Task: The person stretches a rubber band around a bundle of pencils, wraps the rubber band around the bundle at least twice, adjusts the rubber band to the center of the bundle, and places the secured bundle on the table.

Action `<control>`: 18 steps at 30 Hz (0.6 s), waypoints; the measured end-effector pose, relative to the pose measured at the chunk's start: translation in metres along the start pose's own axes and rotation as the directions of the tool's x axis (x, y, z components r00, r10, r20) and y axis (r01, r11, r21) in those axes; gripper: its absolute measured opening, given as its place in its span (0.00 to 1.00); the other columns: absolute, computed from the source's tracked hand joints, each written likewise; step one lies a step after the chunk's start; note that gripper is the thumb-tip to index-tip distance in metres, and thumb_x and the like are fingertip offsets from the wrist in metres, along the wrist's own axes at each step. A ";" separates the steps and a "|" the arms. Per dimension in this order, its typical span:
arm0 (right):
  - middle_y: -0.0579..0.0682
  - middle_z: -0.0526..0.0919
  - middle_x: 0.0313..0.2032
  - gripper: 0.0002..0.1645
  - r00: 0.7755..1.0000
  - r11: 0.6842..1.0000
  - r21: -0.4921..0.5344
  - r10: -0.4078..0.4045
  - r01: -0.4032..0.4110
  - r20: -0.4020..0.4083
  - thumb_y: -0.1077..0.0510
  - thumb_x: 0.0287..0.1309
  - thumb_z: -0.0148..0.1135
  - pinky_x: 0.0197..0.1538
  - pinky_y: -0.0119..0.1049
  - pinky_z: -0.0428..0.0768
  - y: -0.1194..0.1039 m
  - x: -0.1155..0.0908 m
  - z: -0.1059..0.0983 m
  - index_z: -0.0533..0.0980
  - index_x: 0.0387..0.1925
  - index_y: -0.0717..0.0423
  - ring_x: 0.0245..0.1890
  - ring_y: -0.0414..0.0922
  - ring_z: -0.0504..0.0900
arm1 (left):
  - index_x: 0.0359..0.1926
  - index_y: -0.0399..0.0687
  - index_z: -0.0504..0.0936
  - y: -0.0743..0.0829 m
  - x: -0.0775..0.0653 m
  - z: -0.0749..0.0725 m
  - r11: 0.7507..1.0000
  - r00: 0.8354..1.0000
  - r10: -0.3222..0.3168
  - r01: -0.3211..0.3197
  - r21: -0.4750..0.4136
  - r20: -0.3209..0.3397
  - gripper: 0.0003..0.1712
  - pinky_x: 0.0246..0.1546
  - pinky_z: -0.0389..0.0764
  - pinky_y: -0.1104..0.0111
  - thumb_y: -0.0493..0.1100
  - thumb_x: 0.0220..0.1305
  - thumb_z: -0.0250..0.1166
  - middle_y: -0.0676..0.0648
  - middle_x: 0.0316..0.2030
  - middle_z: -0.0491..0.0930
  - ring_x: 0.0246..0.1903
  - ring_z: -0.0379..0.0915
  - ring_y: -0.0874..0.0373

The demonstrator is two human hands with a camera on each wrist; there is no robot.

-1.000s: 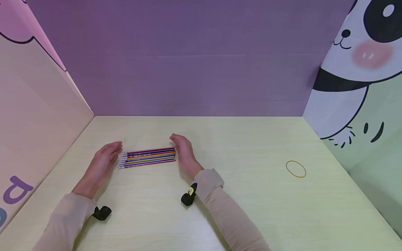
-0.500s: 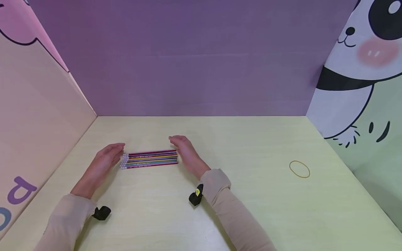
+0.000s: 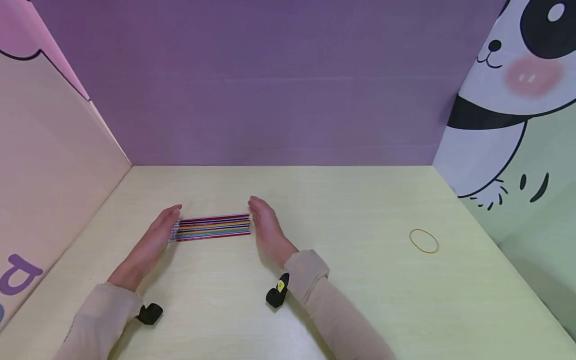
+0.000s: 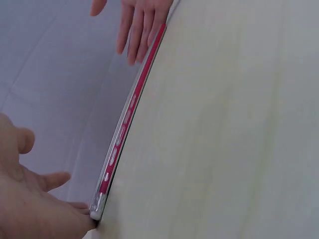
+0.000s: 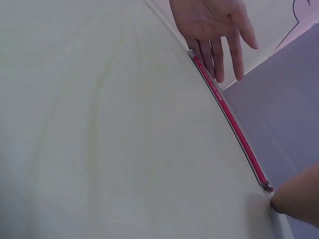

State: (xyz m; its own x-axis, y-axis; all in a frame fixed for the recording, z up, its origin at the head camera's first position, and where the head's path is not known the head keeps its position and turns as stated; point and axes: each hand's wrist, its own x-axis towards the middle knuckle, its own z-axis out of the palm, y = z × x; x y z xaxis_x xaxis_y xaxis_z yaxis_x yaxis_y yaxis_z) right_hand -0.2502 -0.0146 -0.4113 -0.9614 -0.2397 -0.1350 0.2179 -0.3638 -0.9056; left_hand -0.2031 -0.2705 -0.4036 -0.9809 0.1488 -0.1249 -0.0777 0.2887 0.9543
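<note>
Several striped pencils (image 3: pixel 213 227) lie side by side in a flat row on the table, their white eraser ends to the left. My left hand (image 3: pixel 155 237) stands on edge against the eraser ends, fingers straight. At the opposite ends my right hand (image 3: pixel 269 230) is held upright with extended fingers, its palm facing the row. In the left wrist view, the nearest pencil (image 4: pixel 121 134) is red with pale markings and its eraser end meets the left hand (image 4: pixel 35 194). The right wrist view has the same red pencil (image 5: pixel 232 117) running from one hand to the other.
A yellow rubber band (image 3: pixel 424 241) lies on the right side of the pale table (image 3: pixel 355 280). A purple panel (image 3: pixel 279 85) stands along the back. Printed side panels rise at left and right, the right panel (image 3: pixel 517 150) with a panda drawing.
My left hand has come in to the right, up against the eraser ends, partly covering them. The right hand stays by the other ends. The view shifts slightly; the rubber band lies still.
</note>
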 end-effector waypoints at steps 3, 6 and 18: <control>0.57 0.57 0.75 0.38 1.000 0.997 0.070 -0.015 0.016 -0.012 0.48 0.73 0.46 0.77 0.40 0.46 0.006 -0.003 0.003 0.53 0.75 0.62 0.76 0.51 0.52 | 0.79 0.44 0.35 -0.002 -0.001 0.003 0.999 1.000 0.007 -0.007 -0.039 -0.010 0.43 0.70 0.28 0.38 0.65 0.78 0.32 0.33 0.77 0.29 0.75 0.19 0.40; 0.58 0.57 0.75 0.38 1.000 0.994 0.108 -0.019 0.021 -0.018 0.48 0.73 0.47 0.77 0.40 0.46 0.007 -0.002 0.004 0.53 0.75 0.62 0.76 0.51 0.53 | 0.79 0.42 0.35 -0.002 -0.001 0.002 0.993 1.000 0.012 -0.012 -0.114 0.002 0.42 0.73 0.28 0.47 0.63 0.78 0.31 0.35 0.77 0.26 0.76 0.18 0.44; 0.60 0.65 0.70 0.30 1.000 1.000 -0.010 0.017 -0.017 -0.009 0.54 0.72 0.50 0.74 0.41 0.56 -0.002 0.002 -0.005 0.62 0.68 0.66 0.72 0.52 0.62 | 0.77 0.32 0.36 -0.005 0.002 -0.005 0.981 1.000 0.017 -0.015 -0.196 0.010 0.41 0.75 0.33 0.56 0.57 0.81 0.34 0.34 0.77 0.29 0.76 0.23 0.44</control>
State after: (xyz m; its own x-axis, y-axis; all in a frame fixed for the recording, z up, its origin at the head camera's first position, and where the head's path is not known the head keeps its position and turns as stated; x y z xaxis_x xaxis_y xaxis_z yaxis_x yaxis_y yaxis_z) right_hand -0.2536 -0.0096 -0.4122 -0.9592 -0.2374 -0.1537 0.2321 -0.3504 -0.9074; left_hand -0.2054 -0.2759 -0.4071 -0.9802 0.1636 -0.1113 -0.0965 0.0959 0.9907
